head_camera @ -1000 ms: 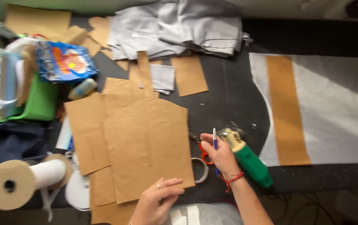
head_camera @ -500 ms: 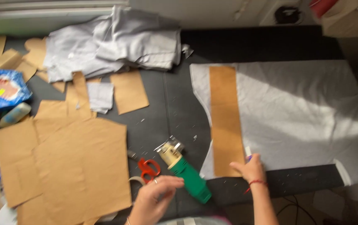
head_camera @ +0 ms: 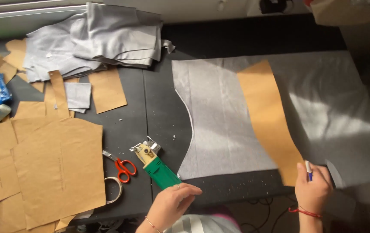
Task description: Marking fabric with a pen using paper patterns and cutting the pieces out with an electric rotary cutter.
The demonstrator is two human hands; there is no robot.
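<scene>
HEAD VIEW | right hand (head_camera: 313, 190) closed around a marker pen (head_camera: 308, 170), tip at the lower end of a brown paper pattern strip (head_camera: 267, 115) laid on grey fabric (head_camera: 219, 125) | left hand (head_camera: 171, 206) loosely curled, resting on the green electric cutter (head_camera: 157, 167), not gripped | strip judged light, thin, easily shifted; best pinned flat near its edge | red-handled scissors (head_camera: 122, 166) beside cutter

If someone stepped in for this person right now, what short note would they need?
Left hand: empty, resting on the handle end of the green electric fabric cutter at the table's front edge.
Right hand: grip on a blue-tipped marker pen, at the lower end of the long brown paper pattern strip.
The strip lies flat on the grey fabric sheet.
Done: strip placed. No traced line or cut along it is visible.
</scene>
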